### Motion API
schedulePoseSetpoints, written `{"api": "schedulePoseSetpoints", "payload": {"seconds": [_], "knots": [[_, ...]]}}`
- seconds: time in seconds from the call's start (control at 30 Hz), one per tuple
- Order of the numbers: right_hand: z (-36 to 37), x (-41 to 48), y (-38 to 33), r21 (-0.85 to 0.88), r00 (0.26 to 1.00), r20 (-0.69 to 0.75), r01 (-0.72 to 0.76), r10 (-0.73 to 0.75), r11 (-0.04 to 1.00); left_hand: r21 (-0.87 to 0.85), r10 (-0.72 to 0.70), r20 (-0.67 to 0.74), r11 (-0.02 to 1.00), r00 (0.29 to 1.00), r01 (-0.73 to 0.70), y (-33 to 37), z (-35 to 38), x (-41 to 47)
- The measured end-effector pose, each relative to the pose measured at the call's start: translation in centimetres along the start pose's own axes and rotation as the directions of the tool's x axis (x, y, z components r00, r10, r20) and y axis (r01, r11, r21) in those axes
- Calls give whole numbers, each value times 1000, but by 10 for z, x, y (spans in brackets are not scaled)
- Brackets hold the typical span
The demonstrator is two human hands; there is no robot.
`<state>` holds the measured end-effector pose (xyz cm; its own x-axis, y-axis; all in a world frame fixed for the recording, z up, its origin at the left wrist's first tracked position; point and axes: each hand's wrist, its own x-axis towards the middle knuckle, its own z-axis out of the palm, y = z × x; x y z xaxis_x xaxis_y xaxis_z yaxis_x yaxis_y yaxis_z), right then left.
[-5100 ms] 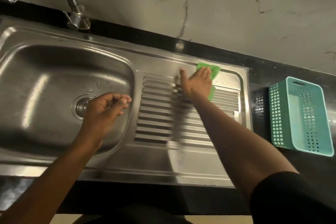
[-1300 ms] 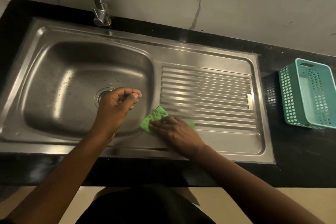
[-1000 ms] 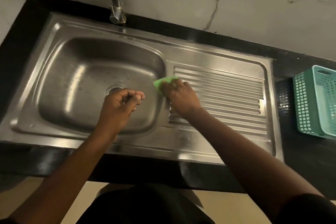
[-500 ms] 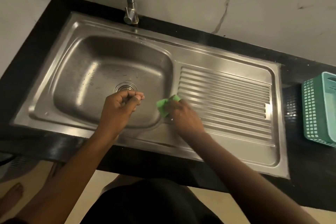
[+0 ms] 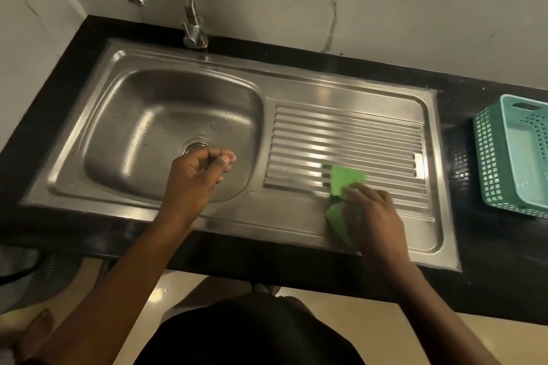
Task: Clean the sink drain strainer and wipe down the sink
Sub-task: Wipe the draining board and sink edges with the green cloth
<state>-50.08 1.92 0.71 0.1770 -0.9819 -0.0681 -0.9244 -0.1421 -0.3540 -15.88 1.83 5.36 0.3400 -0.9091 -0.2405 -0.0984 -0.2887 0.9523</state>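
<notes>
A stainless steel sink (image 5: 189,74) with a ribbed drainboard (image 5: 350,139) is set in a black counter. The round drain strainer (image 5: 194,147) sits in the basin floor, partly hidden by my left hand (image 5: 197,176). That hand hovers over the basin's front right with its fingers curled together; nothing shows inside them. My right hand (image 5: 372,218) presses a green cloth (image 5: 345,181) flat on the drainboard's front edge. The cloth sticks out beyond my fingers at the top and left.
A curved chrome tap (image 5: 184,0) rises behind the basin. A teal plastic basket (image 5: 516,157) stands on the black counter (image 5: 489,246) to the right of the sink. Marble wall runs behind and on the left. Bare feet show on the floor below.
My right hand slid the green cloth from the basin's right rim rightward along the front of the drainboard. My left hand stayed curled over the basin. The view tilted back.
</notes>
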Motion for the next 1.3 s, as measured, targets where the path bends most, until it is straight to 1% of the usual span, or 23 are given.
{"api": "schedulePoseSetpoints", "payload": {"seconds": [0.07,0.13,0.27,0.33,0.47,0.57,0.63,0.73,0.8,0.93,0.97,1.03,1.13,1.2,1.27,1.3], "knots": [[5,-12,12,-19,997,72,-36,37,999,8,-4,3,1000,1000,4,-3,-1,-7],[17,-18,13,9,994,97,-44,42,999,10,-12,-1,1000,1000,12,-6,0,-12],[40,-9,-19,88,991,29,-135,133,987,18,-20,-3,1000,1000,20,-9,1,-18],[53,1,-45,97,991,27,-137,135,986,20,-21,11,1000,1000,20,-9,2,-18],[78,32,-100,101,995,76,-65,58,993,7,-17,50,1000,999,16,-8,3,-11],[85,51,-132,63,993,117,-27,20,998,-2,0,64,1000,998,0,-6,0,-3],[89,58,-148,52,990,135,35,-42,998,5,6,86,1000,996,-6,-6,-3,3],[96,62,-163,-7,972,163,174,-170,985,13,7,132,1000,991,-9,-4,-12,14],[95,61,-158,-23,973,146,182,-177,983,15,10,159,1000,987,-13,-3,-20,23],[83,51,-112,-111,992,54,117,-111,987,-8,1,222,1000,975,1,-6,-38,41],[77,48,-99,-142,997,28,68,-65,987,-10,-5,240,1000,971,8,-8,-43,45],[62,37,-72,-182,996,-68,-74,62,981,-13,-11,271,1000,963,15,-11,-53,53],[48,17,-44,-212,949,-152,-305,277,929,-20,-19,308,999,951,27,-16,-66,62],[59,18,-46,-153,897,-182,-430,403,890,-11,-15,334,1000,942,20,-19,-74,69],[76,30,-69,-81,861,-200,-491,468,867,-4,-8,347,1000,938,10,-20,-78,73],[86,36,-88,-58,863,-201,-482,463,874,-4,-5,349,1000,937,7,-19,-79,75]]}}
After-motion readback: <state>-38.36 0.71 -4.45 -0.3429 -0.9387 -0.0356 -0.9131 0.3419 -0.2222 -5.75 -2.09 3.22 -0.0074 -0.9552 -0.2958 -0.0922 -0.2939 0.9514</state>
